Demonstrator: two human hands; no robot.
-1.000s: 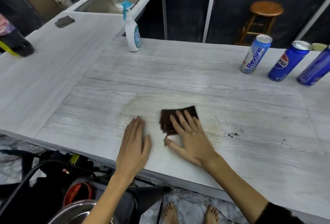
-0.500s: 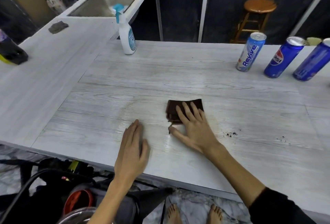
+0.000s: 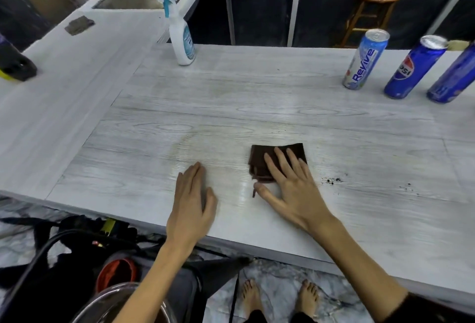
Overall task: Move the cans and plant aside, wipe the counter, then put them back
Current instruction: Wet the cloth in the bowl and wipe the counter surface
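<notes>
Left hand [image 3: 191,204]: flat on the tabletop [image 3: 282,106], fingers together, holding nothing.
Right hand [image 3: 290,183]: fingers spread, pressing the brown cloth [image 3: 262,162] down.
Crumbs [image 3: 332,180]: just right of the right hand.
Cans [image 3: 366,59]: three, far right beyond the hands.
Spray bottle [image 3: 181,32]: far, beyond the left hand.

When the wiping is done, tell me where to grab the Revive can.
Probably grip the Revive can around its mid-body from the near side, where the counter is bare. It stands upright, and the Pepsi can stands to its right, a gap between them.
</notes>
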